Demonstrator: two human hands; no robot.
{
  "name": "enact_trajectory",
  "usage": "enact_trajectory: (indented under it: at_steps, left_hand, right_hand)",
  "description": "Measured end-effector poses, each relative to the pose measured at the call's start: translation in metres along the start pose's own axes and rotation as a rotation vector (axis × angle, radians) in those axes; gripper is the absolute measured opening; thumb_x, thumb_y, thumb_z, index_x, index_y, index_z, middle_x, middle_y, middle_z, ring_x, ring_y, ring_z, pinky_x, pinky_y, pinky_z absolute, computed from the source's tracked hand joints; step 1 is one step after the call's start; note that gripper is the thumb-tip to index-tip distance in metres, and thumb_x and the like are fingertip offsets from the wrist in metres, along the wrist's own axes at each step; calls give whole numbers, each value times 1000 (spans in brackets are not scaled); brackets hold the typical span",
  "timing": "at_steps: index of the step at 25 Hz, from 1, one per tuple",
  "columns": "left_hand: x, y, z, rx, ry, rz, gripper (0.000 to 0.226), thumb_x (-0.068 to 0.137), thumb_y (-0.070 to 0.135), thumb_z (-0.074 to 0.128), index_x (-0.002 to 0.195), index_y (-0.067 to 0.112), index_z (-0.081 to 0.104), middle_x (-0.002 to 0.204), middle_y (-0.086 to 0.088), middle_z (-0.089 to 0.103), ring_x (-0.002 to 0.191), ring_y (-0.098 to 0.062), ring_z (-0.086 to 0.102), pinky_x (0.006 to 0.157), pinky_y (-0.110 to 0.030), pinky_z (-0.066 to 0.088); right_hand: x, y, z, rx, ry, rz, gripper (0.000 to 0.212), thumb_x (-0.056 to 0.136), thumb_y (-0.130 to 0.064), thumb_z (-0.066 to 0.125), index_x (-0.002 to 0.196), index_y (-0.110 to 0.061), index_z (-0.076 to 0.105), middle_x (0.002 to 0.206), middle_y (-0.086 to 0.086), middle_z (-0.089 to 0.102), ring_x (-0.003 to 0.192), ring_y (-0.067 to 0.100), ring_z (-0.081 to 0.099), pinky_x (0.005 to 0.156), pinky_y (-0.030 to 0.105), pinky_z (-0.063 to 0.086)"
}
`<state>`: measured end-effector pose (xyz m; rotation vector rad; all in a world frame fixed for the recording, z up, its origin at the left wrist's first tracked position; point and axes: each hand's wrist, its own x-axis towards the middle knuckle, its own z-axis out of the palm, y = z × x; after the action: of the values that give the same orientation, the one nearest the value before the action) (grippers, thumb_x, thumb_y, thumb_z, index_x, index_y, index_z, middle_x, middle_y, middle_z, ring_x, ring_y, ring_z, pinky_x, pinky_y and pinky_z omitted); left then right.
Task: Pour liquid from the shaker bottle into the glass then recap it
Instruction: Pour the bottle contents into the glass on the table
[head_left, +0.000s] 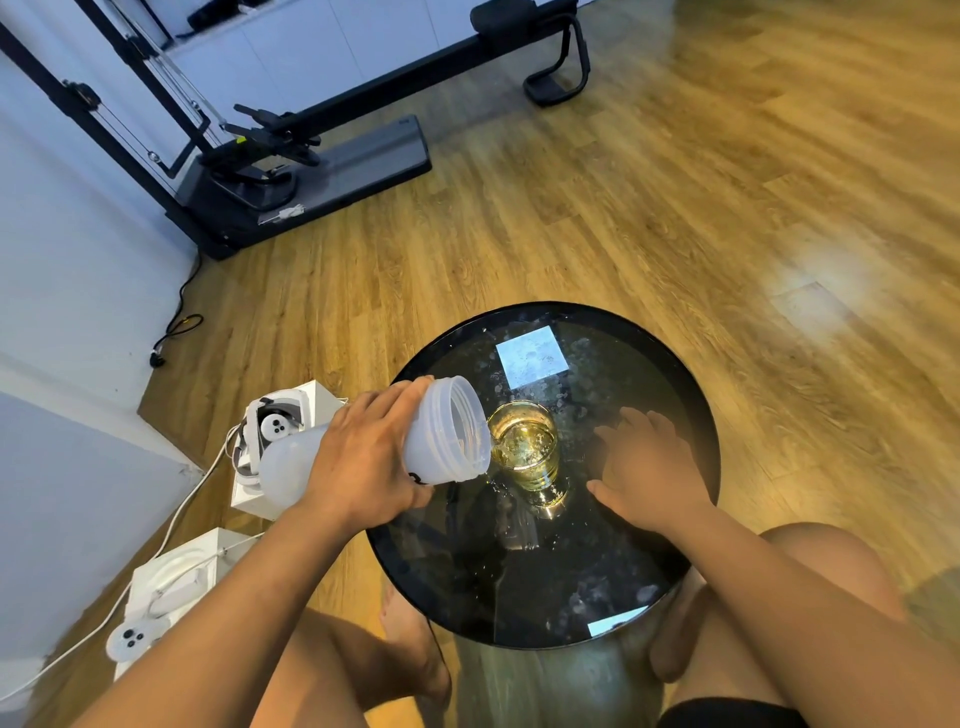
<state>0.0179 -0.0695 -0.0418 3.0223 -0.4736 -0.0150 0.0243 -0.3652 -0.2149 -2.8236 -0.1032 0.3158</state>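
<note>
The left hand (363, 457) grips the uncapped translucent shaker bottle (441, 431), tipped rightward with its mouth over the glass (527, 449) of yellowish liquid at the middle of the round black table (675, 374), while the right hand (647, 462) rests spread and empty just right of the glass.

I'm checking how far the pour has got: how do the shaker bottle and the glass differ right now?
The shaker bottle is cloudy white plastic, tipped on its side in the left hand; the glass is clear and stands upright on the table. The bottle looks nearly empty; the glass holds yellowish liquid. Both are open-topped.
</note>
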Motion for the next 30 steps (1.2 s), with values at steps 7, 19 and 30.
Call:
enact_trajectory:
  at_steps: [7, 19, 30]
  left_hand:
    - [1, 2, 0, -1, -7, -2, 110, 57, 38, 89, 152, 25, 33, 143, 3, 51, 126, -26, 47, 102, -50, 42]
    - [2, 2, 0, 6, -2, 5, 111, 56, 38, 89, 151, 25, 34, 143, 3, 51, 126, -26, 48, 102, -50, 42]
    - [2, 2, 0, 8, -15, -2, 113, 56, 37, 90, 152, 25, 31, 143, 2, 50, 127, -27, 47, 103, -49, 41]
  right_hand:
    - [-1, -1, -2, -1, -3, -4, 73, 82, -69, 51, 145, -39, 27, 161, 3, 12, 145, 36, 7, 112, 51, 26]
    - [-2, -1, -2, 15, -3, 3, 73, 82, -68, 52, 145, -40, 29, 161, 2, 13, 145, 35, 7, 112, 51, 26]
    - [-1, 0, 0, 22, 9, 2, 74, 81, -68, 54, 145, -39, 31, 160, 3, 16, 145, 35, 9, 112, 52, 27]
